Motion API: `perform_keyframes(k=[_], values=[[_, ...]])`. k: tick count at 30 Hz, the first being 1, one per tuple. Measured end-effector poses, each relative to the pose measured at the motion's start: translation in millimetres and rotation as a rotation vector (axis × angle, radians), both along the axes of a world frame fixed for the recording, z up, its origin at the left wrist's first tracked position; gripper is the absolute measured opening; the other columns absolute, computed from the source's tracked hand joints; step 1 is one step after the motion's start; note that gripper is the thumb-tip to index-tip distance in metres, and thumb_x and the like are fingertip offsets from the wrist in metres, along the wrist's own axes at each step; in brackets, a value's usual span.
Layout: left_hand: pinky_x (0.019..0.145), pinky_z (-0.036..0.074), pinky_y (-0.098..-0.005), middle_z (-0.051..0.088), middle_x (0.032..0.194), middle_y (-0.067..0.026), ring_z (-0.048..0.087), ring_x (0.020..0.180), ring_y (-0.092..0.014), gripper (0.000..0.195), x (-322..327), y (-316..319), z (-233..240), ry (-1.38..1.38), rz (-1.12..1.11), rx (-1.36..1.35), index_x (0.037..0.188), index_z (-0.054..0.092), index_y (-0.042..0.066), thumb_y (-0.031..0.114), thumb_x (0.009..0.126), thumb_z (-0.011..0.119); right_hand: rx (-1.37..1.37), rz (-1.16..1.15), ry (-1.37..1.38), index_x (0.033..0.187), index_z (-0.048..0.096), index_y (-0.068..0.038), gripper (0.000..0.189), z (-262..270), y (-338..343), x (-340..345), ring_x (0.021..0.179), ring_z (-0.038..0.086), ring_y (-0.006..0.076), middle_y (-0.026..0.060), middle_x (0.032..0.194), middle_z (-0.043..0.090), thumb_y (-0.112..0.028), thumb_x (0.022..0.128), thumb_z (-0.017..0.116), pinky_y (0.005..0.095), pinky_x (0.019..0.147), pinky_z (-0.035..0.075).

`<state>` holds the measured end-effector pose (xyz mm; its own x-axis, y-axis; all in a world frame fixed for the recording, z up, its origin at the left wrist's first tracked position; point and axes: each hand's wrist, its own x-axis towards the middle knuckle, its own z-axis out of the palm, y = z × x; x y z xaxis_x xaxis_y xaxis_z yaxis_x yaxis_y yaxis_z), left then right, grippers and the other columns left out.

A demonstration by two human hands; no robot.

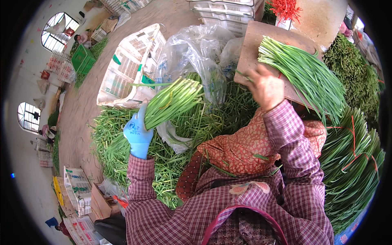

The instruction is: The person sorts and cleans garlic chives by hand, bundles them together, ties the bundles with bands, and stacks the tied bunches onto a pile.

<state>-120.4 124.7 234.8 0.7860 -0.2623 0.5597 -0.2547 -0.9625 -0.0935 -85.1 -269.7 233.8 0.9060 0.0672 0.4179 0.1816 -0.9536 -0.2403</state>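
My left hand [138,131], in a light blue glove, is closed around a bundle of long green stalks, likely garlic chives [174,99]; their pale cut ends point up and right, and a thin tie crosses them. My bare right hand [265,87] is blurred, near the lower left edge of a brown board [251,52]; a short green piece shows at its fingertips. On the board lies a larger bundle of the same greens [301,72], its leaves hanging over the lower right edge. Loose green leaves [122,122] are heaped below and around my left hand.
A white plastic crate [128,67] and a clear plastic bag [196,46] stand ahead. Tied green bundles [352,171] are stacked at the right, with bundles of budded stalks [349,70] beyond. Red ties [284,10] lie at the top. People sit far off at the left.
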Motion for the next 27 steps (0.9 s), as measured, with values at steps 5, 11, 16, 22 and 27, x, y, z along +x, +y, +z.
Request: perform_keyframes(k=[5, 11, 16, 22, 27], values=[[0.053, 0.046, -0.0343, 0.057, 0.073, -0.0055, 0.057, 0.058, -0.024, 0.086, 6.9, -27.0, 6.8, 0.006, -0.091, 0.021, 0.139, 0.046, 0.028, 0.009, 0.060, 0.075, 0.171, 0.536, -0.354, 0.092, 0.066, -0.019, 0.019, 29.6, 80.0, -3.5, 0.080, 0.062, 0.0199, 0.0036, 0.092, 0.056, -0.012, 0.075, 0.061, 0.0320, 0.055, 0.053], [0.062, 0.051, -0.0335, 0.067, 0.092, -0.0101, 0.065, 0.071, -0.028, 0.067, 3.9, -44.5, 19.7, 0.037, -0.118, 0.101, 0.132, 0.055, 0.021, 0.016, 0.068, 0.075, 0.064, 0.681, -0.371, 0.088, 0.060, -0.010, 0.013, 25.4, 81.9, 10.7, 0.089, 0.058, 0.0188, 0.0026, 0.096, 0.054, -0.013, 0.075, 0.059, 0.0297, 0.058, 0.053], [0.061, 0.051, -0.0334, 0.067, 0.090, -0.0099, 0.064, 0.070, -0.027, 0.066, 6.2, -36.9, 15.2, 0.052, -0.095, 0.127, 0.131, 0.055, 0.022, 0.019, 0.068, 0.076, -0.114, 0.444, -0.359, 0.089, 0.051, -0.005, 0.016, 4.9, 52.5, 17.2, 0.081, 0.059, 0.0216, 0.0093, 0.092, 0.054, -0.009, 0.075, 0.055, 0.0314, 0.048, 0.051], [0.055, 0.045, -0.0345, 0.054, 0.071, -0.0030, 0.056, 0.058, -0.023, 0.079, 5.8, -16.7, 8.0, -0.039, -0.123, 0.142, 0.135, 0.051, 0.029, 0.018, 0.061, 0.076, -0.147, 0.100, 0.126, 0.093, 0.070, -0.013, 0.027, 0.6, 6.8, 18.2, 0.084, 0.064, 0.0195, 0.0062, 0.086, 0.066, -0.039, 0.087, 0.062, 0.0365, 0.061, 0.055], [0.056, 0.044, -0.0355, 0.053, 0.074, -0.0027, 0.056, 0.061, -0.022, 0.081, 9.0, -35.4, 12.1, -0.008, -0.157, 0.178, 0.134, 0.052, 0.030, 0.016, 0.058, 0.076, 0.130, 0.312, 0.026, 0.097, 0.068, -0.014, 0.036, 24.4, 74.1, 21.8, 0.080, 0.066, 0.0222, 0.0066, 0.082, 0.068, -0.047, 0.084, 0.063, 0.0391, 0.067, 0.056]])
